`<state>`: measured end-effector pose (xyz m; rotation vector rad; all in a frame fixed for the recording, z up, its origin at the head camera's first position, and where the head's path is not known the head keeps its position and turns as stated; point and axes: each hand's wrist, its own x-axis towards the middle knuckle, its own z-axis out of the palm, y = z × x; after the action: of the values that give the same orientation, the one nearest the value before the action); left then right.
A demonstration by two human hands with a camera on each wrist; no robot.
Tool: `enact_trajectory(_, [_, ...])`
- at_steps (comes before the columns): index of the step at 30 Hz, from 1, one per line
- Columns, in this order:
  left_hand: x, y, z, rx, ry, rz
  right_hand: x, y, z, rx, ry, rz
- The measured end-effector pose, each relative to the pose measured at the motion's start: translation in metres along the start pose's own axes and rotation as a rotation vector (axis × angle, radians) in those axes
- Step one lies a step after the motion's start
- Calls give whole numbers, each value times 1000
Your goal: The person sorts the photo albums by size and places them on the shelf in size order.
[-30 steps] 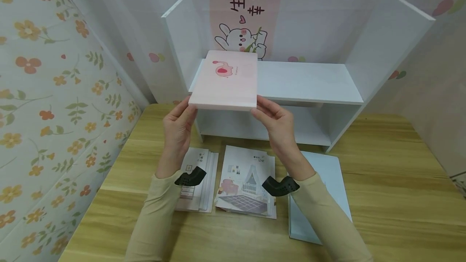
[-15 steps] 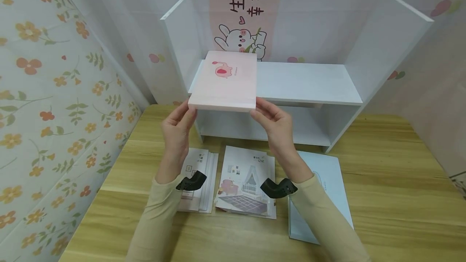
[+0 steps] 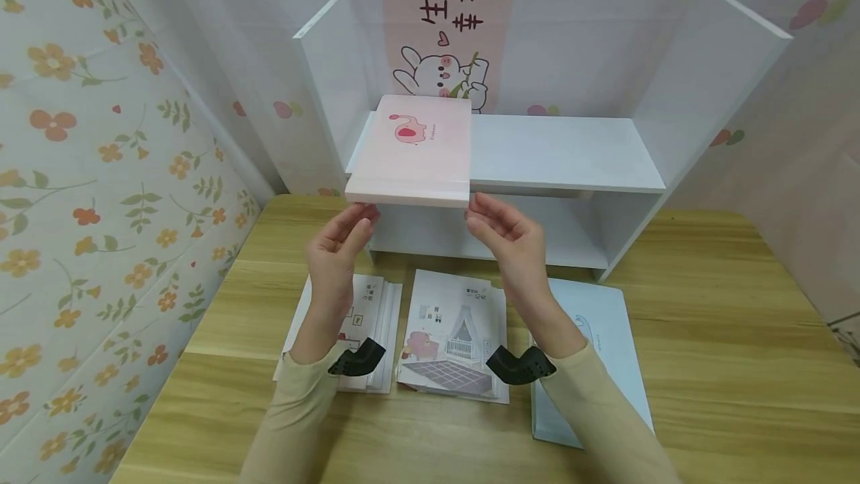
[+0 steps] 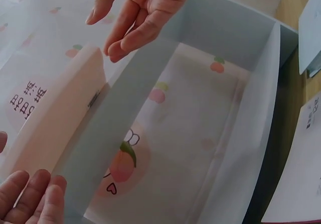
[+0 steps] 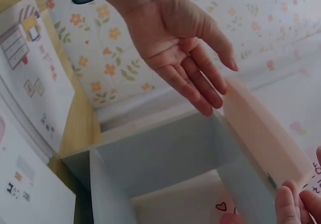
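A pink hardcover book (image 3: pixel 416 148) with an elephant on its cover lies flat on the upper board of a white shelf unit (image 3: pixel 558 151), at its left end. Its front edge juts out past the board. My left hand (image 3: pixel 332 260) hovers just under the book's left front corner, fingers loosely bent and thumb apart. At the right front corner, my right hand (image 3: pixel 517 252) has its fingertips beside the book; whether they touch it is unclear. In the left wrist view the book's edge (image 4: pixel 65 108) lies between both hands, gripped by neither.
Below the shelf, on the wooden table (image 3: pixel 725 349), lie a stack of white booklets (image 3: pixel 376 320) at left, another stack with a tent picture (image 3: pixel 457 334) in the middle, and a light blue book (image 3: pixel 605 349) at right. Upright side panels (image 3: pixel 712 81) flank the upper board.
Both hands have loosened from the book's front corners. The left hand has dropped slightly and shifted right under the front edge. The book stays in place on the shelf.
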<state>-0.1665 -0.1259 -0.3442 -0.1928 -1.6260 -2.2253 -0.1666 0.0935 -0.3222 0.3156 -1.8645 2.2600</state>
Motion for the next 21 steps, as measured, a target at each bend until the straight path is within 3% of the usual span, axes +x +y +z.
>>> enact_trajectory(13, [-22, -1, 10, 11, -117, -38, -21, 3, -12, -56, -65, -18])
enact_trajectory(21, [-31, -6, 17, -28, -177, -61, -31, 3, -19, -114, -88, -13])
